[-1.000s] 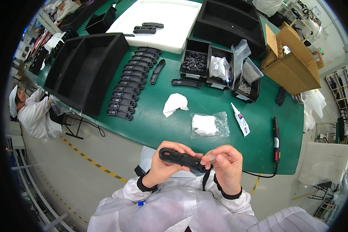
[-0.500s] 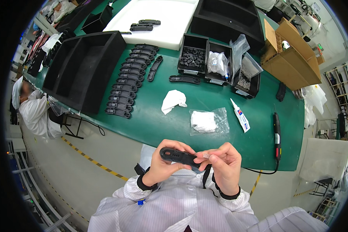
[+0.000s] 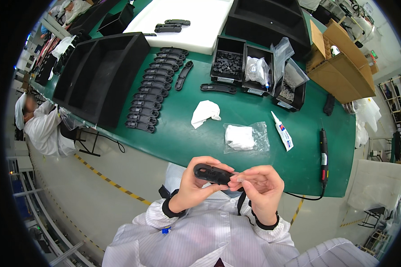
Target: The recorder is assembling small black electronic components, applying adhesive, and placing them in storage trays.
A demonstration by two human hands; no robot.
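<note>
My left hand [image 3: 195, 186] is closed round a long black plastic part [image 3: 211, 174] with rounded ends and an oval opening at its left end. Just above the table's front edge, it keeps the part roughly level. Thumb and fingers of my right hand [image 3: 263, 189] pinch a small clear piece [image 3: 240, 180] at the part's right end; whether that piece touches the part cannot be made out. Beyond my hands lie a clear bag with white material [image 3: 239, 137], a crumpled white cloth [image 3: 205, 113] and a white glue tube [image 3: 282, 131].
Similar black parts [image 3: 146, 97] stand in a column beside a black divided tray [image 3: 100, 75]. Black bins [image 3: 227, 80] with small parts sit further back, near an open cardboard box [image 3: 343, 75]. A corded pen-shaped electric screwdriver [image 3: 324, 158] lies at the right. A person [image 3: 44, 127] sits far left.
The black part has turned in my left hand, so its end opening now shows differently. My right fingers stay at its right end with the clear piece. The whole view has shifted slightly.
</note>
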